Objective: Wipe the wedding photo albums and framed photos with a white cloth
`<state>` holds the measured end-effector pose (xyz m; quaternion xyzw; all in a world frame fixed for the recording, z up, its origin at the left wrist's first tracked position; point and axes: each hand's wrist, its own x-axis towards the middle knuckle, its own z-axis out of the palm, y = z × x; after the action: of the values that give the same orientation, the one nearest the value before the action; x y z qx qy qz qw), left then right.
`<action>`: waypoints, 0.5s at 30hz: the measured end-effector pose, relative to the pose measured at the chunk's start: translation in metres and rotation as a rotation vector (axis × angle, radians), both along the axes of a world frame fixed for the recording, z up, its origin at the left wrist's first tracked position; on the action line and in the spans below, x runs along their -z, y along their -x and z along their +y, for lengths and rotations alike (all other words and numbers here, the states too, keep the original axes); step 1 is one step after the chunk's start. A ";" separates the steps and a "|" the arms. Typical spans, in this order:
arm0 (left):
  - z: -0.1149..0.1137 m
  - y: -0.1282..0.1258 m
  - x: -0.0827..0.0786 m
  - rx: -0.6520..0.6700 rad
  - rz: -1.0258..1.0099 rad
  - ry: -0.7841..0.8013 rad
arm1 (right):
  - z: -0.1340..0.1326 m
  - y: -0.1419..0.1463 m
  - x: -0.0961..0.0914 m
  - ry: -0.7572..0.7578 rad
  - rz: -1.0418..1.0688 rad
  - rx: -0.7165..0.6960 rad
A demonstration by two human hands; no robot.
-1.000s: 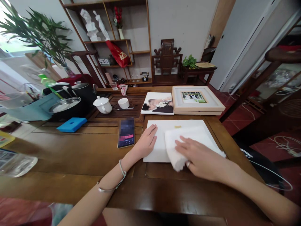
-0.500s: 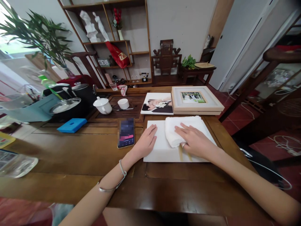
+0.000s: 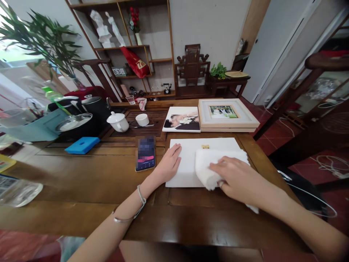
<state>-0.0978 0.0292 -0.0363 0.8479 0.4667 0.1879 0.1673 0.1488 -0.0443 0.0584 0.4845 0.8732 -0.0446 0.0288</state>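
White cloth (image 3: 206,164) overhanging panel (image 3: 187,174), grasped by right hand (image 3: 236,177), left hand (image 3: 169,163) flat across edge

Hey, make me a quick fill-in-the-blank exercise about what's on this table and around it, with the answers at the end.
1. The cloth under the right hand is coloured ____.
2. The left hand rests on the board, and, as the wearer sees it, the phone lies to the ____ of that board.
3. The block on the table is coloured ____.
4. The bag at the shelf is coloured ____.

Missing words: white; left; blue; red.
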 end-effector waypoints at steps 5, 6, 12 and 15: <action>0.001 0.000 0.000 0.006 -0.003 0.000 | 0.033 -0.001 0.023 -0.146 -0.045 0.084; 0.001 0.000 0.000 0.007 -0.007 -0.002 | 0.036 -0.001 0.029 -0.185 -0.052 0.082; 0.001 0.001 0.001 0.002 -0.015 -0.008 | 0.021 0.005 0.029 -0.170 -0.162 0.034; 0.001 0.001 0.001 0.001 -0.016 -0.011 | -0.005 0.007 0.015 -0.046 -0.209 0.013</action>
<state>-0.0984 0.0300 -0.0376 0.8474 0.4641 0.1969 0.1664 0.1418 -0.0490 0.0439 0.4928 0.8630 0.0258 0.1083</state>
